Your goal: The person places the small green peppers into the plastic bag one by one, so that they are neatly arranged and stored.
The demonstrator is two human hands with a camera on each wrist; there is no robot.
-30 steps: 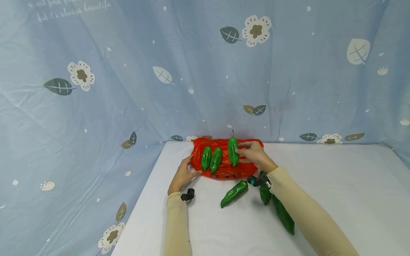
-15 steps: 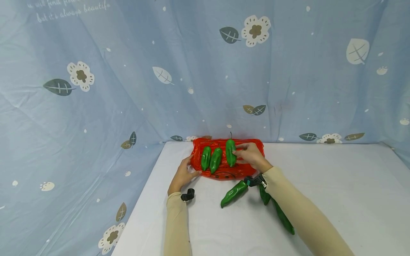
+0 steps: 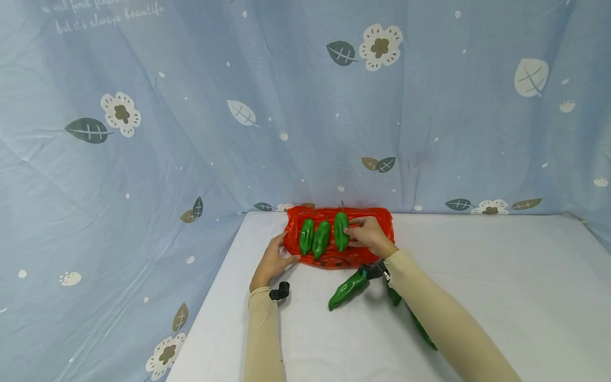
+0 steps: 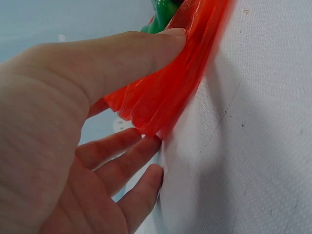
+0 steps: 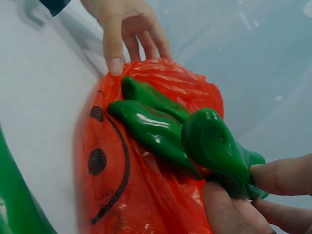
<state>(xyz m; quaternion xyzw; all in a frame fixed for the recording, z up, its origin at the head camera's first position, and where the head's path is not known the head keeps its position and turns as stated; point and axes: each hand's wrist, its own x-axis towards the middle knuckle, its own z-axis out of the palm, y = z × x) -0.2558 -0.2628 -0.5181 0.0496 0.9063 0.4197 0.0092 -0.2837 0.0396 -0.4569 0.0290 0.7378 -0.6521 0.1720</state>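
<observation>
Two green peppers [image 3: 321, 240] lie side by side on a red plastic bag [image 3: 367, 258] with a black printed face. Just right of them, the right hand [image 3: 371, 236] pinches a third green pepper [image 3: 341, 232] between thumb and fingers, over the bag; in the right wrist view this pepper [image 5: 217, 146] overlaps the tip of its neighbour. At the bag's left edge is the left hand [image 3: 272, 262], thumb on the plastic. The left wrist view shows the left hand's thumb and fingers [image 4: 123, 161] around the gathered edge of the bag [image 4: 161, 97], fingers loosely bent.
On the white table [image 3: 501, 276], in front of the bag, lies another green pepper [image 3: 348, 290]. Further green peppers [image 3: 422, 330] lie partly under the right forearm. A blue patterned curtain [image 3: 305, 106] stands behind and to the left.
The right hand has moved left and slightly nearer with its pepper, closer to the two lying peppers. Its forearm now covers more of the peppers beneath it. The left hand has stayed in place.
</observation>
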